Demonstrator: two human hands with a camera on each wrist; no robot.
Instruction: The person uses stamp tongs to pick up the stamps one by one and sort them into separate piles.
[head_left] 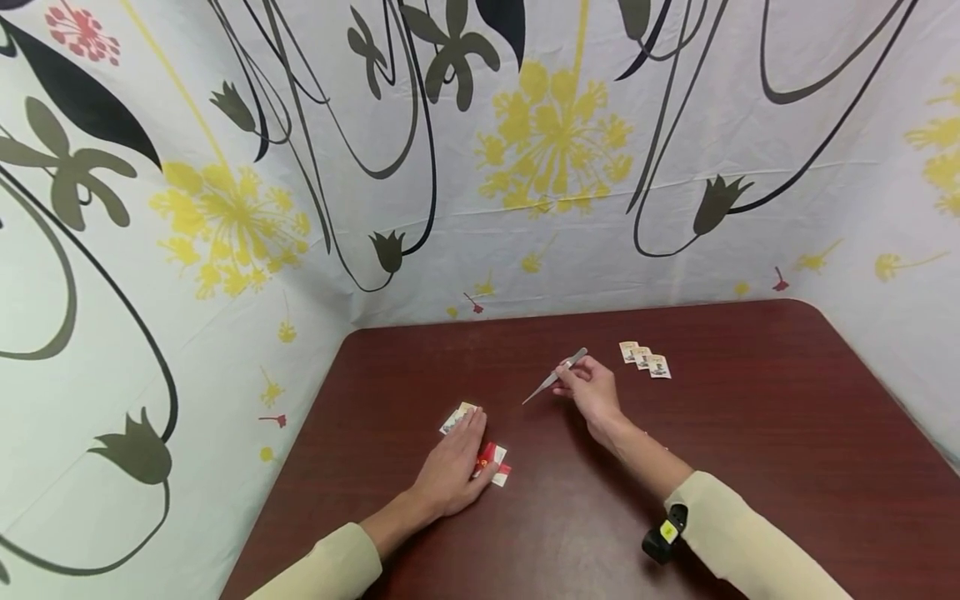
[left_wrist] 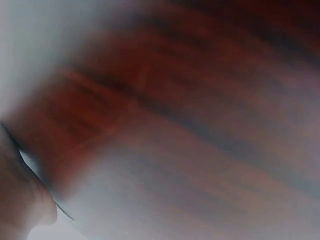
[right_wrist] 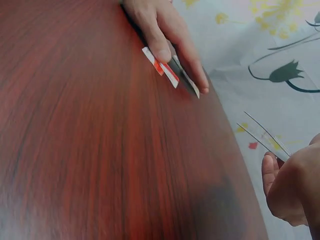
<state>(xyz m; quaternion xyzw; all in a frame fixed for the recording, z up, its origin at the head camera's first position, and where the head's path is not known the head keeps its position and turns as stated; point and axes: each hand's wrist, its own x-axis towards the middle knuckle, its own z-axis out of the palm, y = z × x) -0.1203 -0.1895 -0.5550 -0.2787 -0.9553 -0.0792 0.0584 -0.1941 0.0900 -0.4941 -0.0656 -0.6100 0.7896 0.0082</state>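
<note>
My right hand (head_left: 591, 390) pinches metal tweezers (head_left: 553, 378), held above the table and pointing left toward the other hand. In the right wrist view the two tips of the tweezers (right_wrist: 264, 135) stand apart with nothing between them. My left hand (head_left: 453, 467) lies on the table with its fingers extended. Under its fingertips is a pale stamp-like paper piece (head_left: 456, 418), partly covered. Beside the thumb, red-and-white paper pieces (head_left: 499, 455) overlap, and the thumb touches them. The left wrist view is blurred and shows only part of the hand (left_wrist: 25, 200).
Farther back on the right, 3 small stamp-like pieces (head_left: 643, 358) lie in an overlapping diagonal row. The dark red wooden table (head_left: 720, 433) meets a flower-patterned cloth (head_left: 465, 200) at the back and sides. A black device (head_left: 662, 540) is strapped at the right wrist.
</note>
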